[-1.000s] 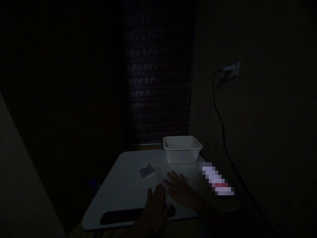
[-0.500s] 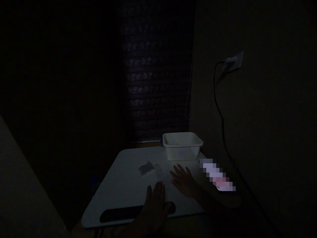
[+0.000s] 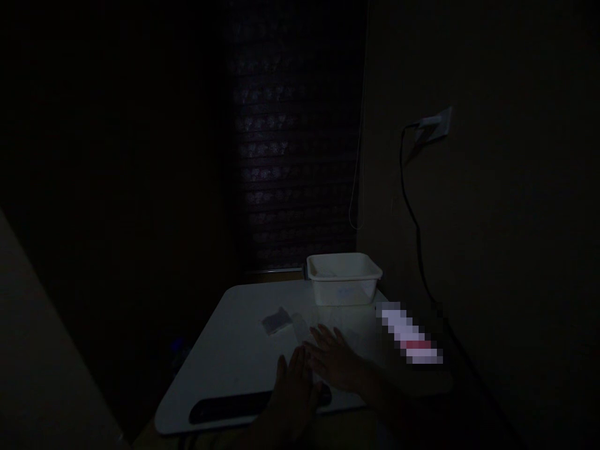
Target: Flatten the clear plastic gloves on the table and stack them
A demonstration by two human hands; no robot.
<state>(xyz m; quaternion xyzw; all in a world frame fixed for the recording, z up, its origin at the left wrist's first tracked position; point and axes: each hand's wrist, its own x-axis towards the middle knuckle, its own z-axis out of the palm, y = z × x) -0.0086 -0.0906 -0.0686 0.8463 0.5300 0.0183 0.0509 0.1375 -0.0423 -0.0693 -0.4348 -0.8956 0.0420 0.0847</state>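
Observation:
The scene is very dark. My left hand (image 3: 294, 390) lies with fingers spread at the front of the white table (image 3: 225, 350), over a long black bar (image 3: 234, 406). Just right of it, my right hand (image 3: 335, 359) is spread flat, its fingertips close to or touching the left fingers. Under and beyond the hands a faint clear sheet or bag (image 3: 300, 326) lies on the tabletop; its outline is hard to make out. A small greyish packet (image 3: 277, 321) lies to its left. Neither hand grips anything visible.
A white plastic tub (image 3: 344, 290) stands at the table's back right. Beyond the right edge is a bright pixelated object (image 3: 407, 332). A black cable (image 3: 419, 244) hangs from a wall socket (image 3: 435, 124). A dark patterned blind (image 3: 267, 150) is behind.
My right hand has moved left, up against my left hand. My left hand stays almost in place. The view has shifted slightly.

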